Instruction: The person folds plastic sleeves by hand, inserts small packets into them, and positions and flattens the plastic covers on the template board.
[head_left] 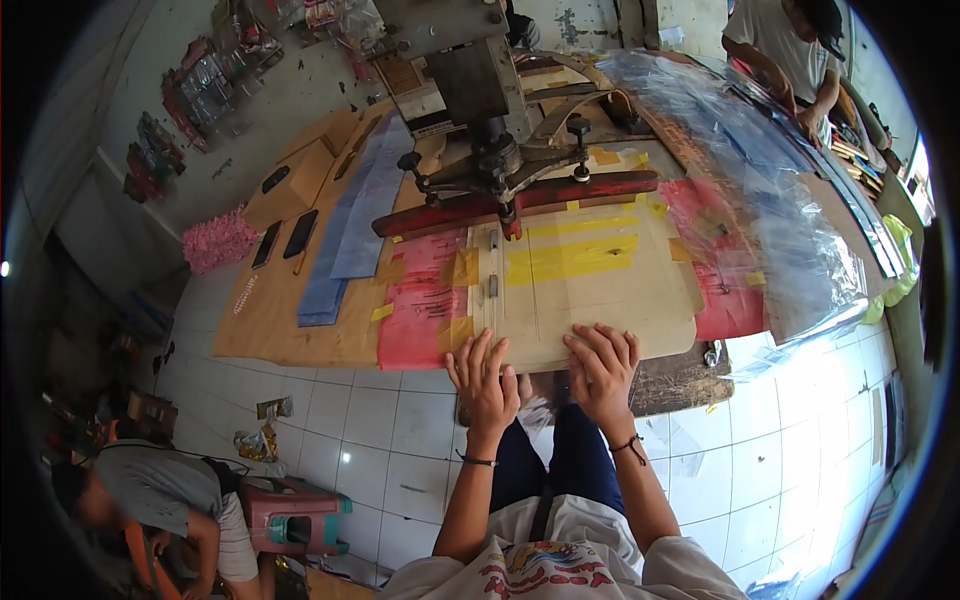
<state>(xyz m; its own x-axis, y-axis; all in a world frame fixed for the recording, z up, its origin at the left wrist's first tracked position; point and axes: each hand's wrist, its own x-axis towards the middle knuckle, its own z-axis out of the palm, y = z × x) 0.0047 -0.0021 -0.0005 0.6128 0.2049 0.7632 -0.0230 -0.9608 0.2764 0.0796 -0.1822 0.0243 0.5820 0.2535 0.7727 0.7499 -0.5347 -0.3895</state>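
A pale board [590, 290] with yellow tape strips lies on the worktable, between red sheets [425, 300] on its left and right. My left hand [482, 380] rests on the board's near left edge, fingers spread. Against the near edge further right lies my right hand [603, 370], its fingers also apart. Neither hand grips anything. Beyond them, a metal press head [495, 150] with a red crossbar [600, 188] hangs over the far part of the board.
Blue strips [365, 210], two phones [300, 233] and a cardboard box [290, 185] lie on the left. Clear plastic sheets [800, 260] cover the right. One person [790, 50] works at the back right; another [170, 500] sits lower left near a stool [295, 517].
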